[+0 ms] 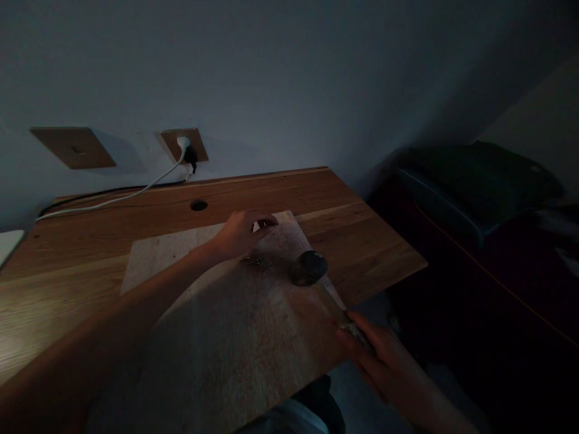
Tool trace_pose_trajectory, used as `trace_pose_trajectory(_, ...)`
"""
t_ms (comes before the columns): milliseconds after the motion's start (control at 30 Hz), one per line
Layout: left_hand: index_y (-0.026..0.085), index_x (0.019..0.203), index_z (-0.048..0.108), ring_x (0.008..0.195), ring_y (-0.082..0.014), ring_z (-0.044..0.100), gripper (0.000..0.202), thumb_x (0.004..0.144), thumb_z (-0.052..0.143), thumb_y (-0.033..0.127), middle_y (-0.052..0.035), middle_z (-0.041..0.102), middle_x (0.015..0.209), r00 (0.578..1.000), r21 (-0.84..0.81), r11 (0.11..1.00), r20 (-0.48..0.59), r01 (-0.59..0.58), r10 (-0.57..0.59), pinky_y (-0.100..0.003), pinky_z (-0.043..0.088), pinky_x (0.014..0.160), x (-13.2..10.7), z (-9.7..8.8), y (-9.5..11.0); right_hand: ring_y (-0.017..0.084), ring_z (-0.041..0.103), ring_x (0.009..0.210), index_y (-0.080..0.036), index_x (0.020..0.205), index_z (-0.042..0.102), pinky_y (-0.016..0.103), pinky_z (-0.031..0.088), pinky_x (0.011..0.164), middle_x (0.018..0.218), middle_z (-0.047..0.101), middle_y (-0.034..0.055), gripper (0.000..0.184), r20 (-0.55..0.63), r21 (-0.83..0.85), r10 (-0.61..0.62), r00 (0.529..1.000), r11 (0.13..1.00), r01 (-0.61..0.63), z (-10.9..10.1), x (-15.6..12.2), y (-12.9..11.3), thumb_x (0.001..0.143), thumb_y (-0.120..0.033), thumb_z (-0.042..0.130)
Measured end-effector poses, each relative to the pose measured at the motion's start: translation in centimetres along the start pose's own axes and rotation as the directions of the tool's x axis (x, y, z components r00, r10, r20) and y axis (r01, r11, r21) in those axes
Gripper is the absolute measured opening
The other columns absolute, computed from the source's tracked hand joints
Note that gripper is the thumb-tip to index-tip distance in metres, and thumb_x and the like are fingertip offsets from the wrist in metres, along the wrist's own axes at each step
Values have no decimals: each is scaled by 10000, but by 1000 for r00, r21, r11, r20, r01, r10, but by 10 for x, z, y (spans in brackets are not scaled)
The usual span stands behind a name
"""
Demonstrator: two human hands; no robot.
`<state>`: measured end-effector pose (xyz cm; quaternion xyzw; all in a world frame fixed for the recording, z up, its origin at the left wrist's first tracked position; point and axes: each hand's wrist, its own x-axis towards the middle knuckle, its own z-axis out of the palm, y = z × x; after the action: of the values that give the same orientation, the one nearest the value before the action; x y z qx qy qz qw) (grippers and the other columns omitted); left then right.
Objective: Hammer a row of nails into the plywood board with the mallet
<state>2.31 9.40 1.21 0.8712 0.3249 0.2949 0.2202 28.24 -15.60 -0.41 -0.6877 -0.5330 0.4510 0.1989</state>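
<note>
Down at the lower right of my feed, my right hand (377,361) is wrapped around the handle of a dark-headed mallet (309,267), whose head is over the pale board (226,337); I can't tell whether they touch. My left hand (242,234) curls narrow near the board's far edge, its pinch too dim to read. Close by lie small nail-like pieces (257,261). Beneath spreads the wood-grain counter (362,241), pierced by a round hole (199,205). Behind, a white cord (131,194) runs to an outlet (199,147) on the shadowy wall (289,90).
</note>
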Motion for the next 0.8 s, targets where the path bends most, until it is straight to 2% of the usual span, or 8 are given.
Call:
trace_pose_trajectory(167, 194, 1020, 785, 787, -142, 687, 223, 862, 650, 113, -26, 784, 933, 996, 5, 997, 53, 78, -78, -260, 546, 823, 15, 11, -11, 130, 412, 423, -199, 1187, 675, 247, 327, 440, 511, 437, -48, 556, 3, -4, -11, 1000, 1000, 11, -1, -1, -2, 979, -671, 468)
trace_pose_trajectory(333, 197, 1037, 791, 793, -152, 698, 233, 860, 668, 108, -33, 792, 946, 990, 19, 992, 71, 125, -126, -286, 559, 853, 14, 14, -10, 140, 468, 471, -197, 1200, 672, 245, 355, 458, 558, 490, -27, 574, -28, 13, -24, 999, 1000, 25, 2, 1, 5, 962, -687, 490)
trace_pose_trajectory(467, 190, 1017, 794, 789, -159, 701, 179, 882, 685, 147, -47, 787, 928, 988, 37, 990, 69, 137, -139, -294, 565, 844, 9, 12, -12, 116, 399, 414, -186, 1186, 653, 234, 307, 419, 515, 436, -54, 591, 23, 25, -18, 1000, 1000, 18, 2, 2, 5, 975, -699, 449)
trace_pose_trajectory(633, 192, 997, 791, 806, -166, 714, 150, 887, 691, 173, -49, 787, 933, 983, 49, 987, 101, 151, -155, -294, 568, 835, 5, 16, -16, 98, 346, 384, -176, 1134, 632, 223, 256, 379, 501, 399, -75, 587, 69, 62, 13, 998, 998, -17, 0, 0, -8, 965, -709, 450)
trace_pose_trajectory(800, 194, 1026, 782, 864, -186, 726, 160, 917, 665, 200, -65, 788, 1010, 991, 45, 992, 57, 115, -117, -311, 563, 833, 2, 24, -18, 104, 329, 347, -177, 1139, 615, 231, 227, 353, 460, 391, -79, 604, 102, 48, 21, 995, 999, -26, 0, 1, -7, 970, -724, 421)
